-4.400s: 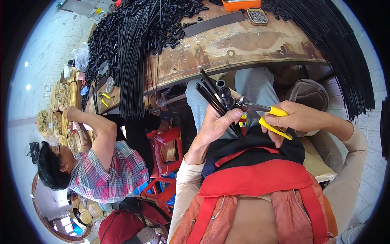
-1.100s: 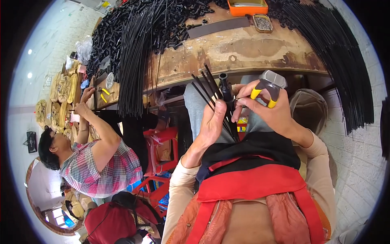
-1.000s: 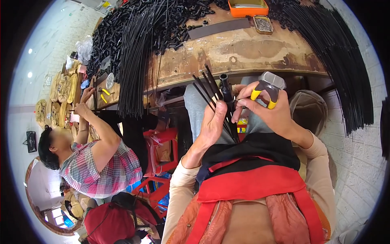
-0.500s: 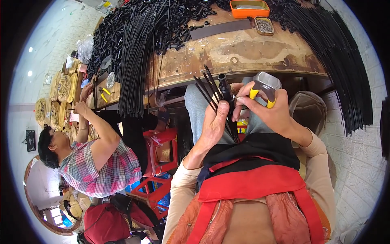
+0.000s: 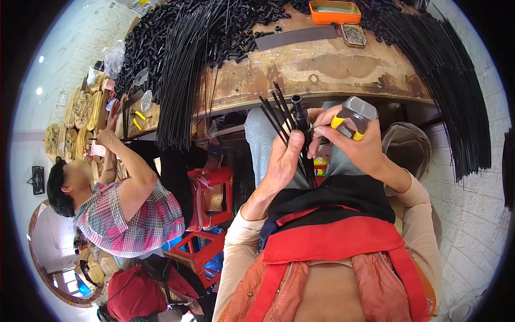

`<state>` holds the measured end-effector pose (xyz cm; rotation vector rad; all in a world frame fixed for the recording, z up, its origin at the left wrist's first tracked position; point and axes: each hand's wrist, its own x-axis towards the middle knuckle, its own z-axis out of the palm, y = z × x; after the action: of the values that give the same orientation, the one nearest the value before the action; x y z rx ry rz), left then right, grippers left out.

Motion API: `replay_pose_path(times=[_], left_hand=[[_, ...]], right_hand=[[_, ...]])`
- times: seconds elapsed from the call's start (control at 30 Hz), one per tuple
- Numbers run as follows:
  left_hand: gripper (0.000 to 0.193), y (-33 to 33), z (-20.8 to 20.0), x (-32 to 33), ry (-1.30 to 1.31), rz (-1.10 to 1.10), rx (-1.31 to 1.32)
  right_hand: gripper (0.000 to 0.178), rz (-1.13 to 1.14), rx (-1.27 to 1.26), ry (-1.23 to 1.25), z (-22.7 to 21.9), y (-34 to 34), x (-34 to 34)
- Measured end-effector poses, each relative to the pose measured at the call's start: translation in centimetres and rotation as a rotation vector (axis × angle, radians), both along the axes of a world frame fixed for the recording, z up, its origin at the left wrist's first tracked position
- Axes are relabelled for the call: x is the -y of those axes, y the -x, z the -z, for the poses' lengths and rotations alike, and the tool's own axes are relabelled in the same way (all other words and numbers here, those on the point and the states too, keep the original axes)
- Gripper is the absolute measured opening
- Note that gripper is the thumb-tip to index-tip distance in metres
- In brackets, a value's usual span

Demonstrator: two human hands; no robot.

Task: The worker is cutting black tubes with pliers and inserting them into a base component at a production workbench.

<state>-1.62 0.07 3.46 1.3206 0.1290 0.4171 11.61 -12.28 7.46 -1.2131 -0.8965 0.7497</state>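
Observation:
Several thin black rods (image 5: 276, 117) fan up from my left hand (image 5: 287, 155), which is closed around them. A black tubular piece (image 5: 298, 110) with a round open end stands upright beside the rods, also held by that hand. My right hand (image 5: 360, 140) grips what look like pincers (image 5: 360, 109), with a blunt grey metal head and two yellow grips. Its thumb and forefinger pinch together at the side of the black tube; a tiny shiny bit shows there, too small to name. The lower ends of the rods reach down toward my lap.
The wooden bench (image 5: 343, 67) carries a heap of black tubular parts (image 5: 155, 48), hanging bundles of black rods (image 5: 179, 96), a grey strip (image 5: 295, 37), an orange tray (image 5: 335, 12) and a dish of small metal bits (image 5: 353, 35). At left a co-worker (image 5: 129, 214) sits near yellow-handled pliers (image 5: 138, 119).
The view has shifted slightly. Both hands keep their holds, and the tool stays in my right hand. The co-worker's hand at the bench has moved a little.

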Motion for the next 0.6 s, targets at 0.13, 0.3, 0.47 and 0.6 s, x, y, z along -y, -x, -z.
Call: replay_pose_path(times=[0.13,0.3,0.47,0.6], left_hand=[[0.066,-0.3,-0.1,0.2,-0.056,-0.052,-0.001],[0.074,-0.9,-1.6,-0.1,0.053,0.099,0.037],[0.076,-0.9,-1.1,-0.1,0.087,0.086,0.032],[0.066,-0.8,-0.4,-1.0,0.14,0.088,0.089]], right_hand=[[0.009,0.009,0.028,-0.081,0.2,0.0,-0.4],[0.013,-0.008,0.137,0.027,0.1,-1.5,-0.5],[0.016,-0.054,0.269,0.301,-1.7,-2.8,1.3],[0.02,-0.246,0.252,0.675,-2.9,-2.9,5.7]])
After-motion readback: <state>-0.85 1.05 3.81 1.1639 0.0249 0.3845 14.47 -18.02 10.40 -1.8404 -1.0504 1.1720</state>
